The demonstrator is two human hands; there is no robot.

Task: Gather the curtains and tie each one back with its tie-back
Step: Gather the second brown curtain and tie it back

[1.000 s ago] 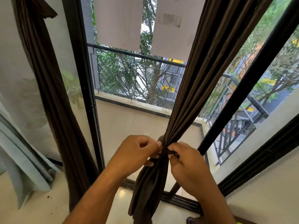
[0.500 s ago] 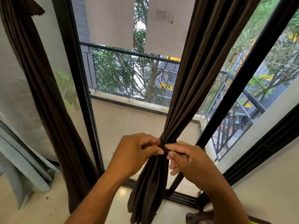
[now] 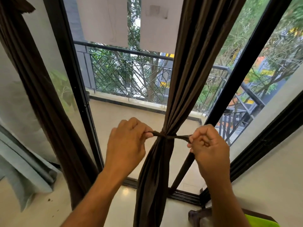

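Left hand (image 3: 126,141): fingers curled, pinching one end of the thin dark brown fabric tie-back (image 3: 165,136), drawn out to the left.
Right hand (image 3: 208,145): fingers curled round the other end, drawn out to the right.
Why held so: the two ends are stretched apart, level with each other, which likely cinches the knot tight on the bundle.
Gathered dark brown pleated curtain (image 3: 193,66): hangs in front of the glass balcony door between the hands, pinched to a narrow waist at the tie.
Curtain axis: long axis runs top to bottom, leaning rightward toward the top; folds fan out above and below the waist.
Tie-back axis: roughly horizontal, crossing the curtain.
Second dark brown curtain (image 3: 41,95): hangs at the left; no tie visible on it.
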